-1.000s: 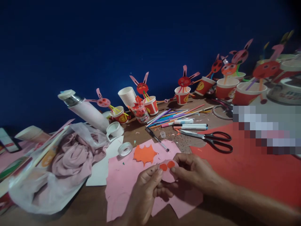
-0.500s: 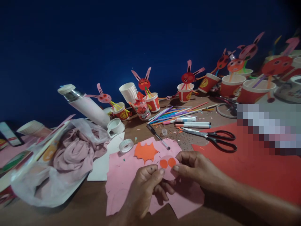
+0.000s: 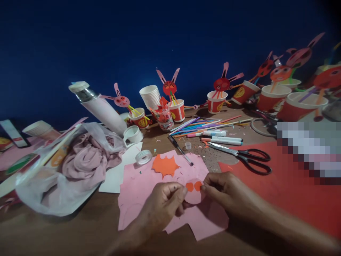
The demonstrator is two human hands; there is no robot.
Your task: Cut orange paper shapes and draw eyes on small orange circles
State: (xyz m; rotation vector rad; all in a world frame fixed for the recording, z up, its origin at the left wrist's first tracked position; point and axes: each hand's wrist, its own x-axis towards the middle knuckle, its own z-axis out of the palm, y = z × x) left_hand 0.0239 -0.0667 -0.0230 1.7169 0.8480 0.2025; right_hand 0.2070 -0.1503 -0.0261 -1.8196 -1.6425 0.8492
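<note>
Between my two hands is a round pink paper disc (image 3: 193, 198) bearing two orange paper circles (image 3: 189, 187) side by side. My left hand (image 3: 166, 199) pinches its left edge between thumb and fingers. On the opposite edge, close to the right-hand circle, my right hand (image 3: 221, 186) grips with thumb and forefinger. Beneath them lies a large pink paper sheet (image 3: 138, 199) with cut edges. An orange spiky paper cutout (image 3: 165, 166) rests on that sheet, beyond the disc.
Black-handled scissors (image 3: 250, 158) overlap red paper (image 3: 293, 192) at right. Beyond my hands lie a pen (image 3: 181, 150), a tape roll (image 3: 144, 157), markers (image 3: 222, 140) and colored sticks (image 3: 197, 127). Paper cups with rabbit figures (image 3: 217, 102) line the back. A plastic bag (image 3: 53, 199) and flask (image 3: 102, 112) stand left.
My left fingers have drawn in toward the disc's left edge, uncovering more of its lower part. Both hands still hold it. The view has shifted slightly.
</note>
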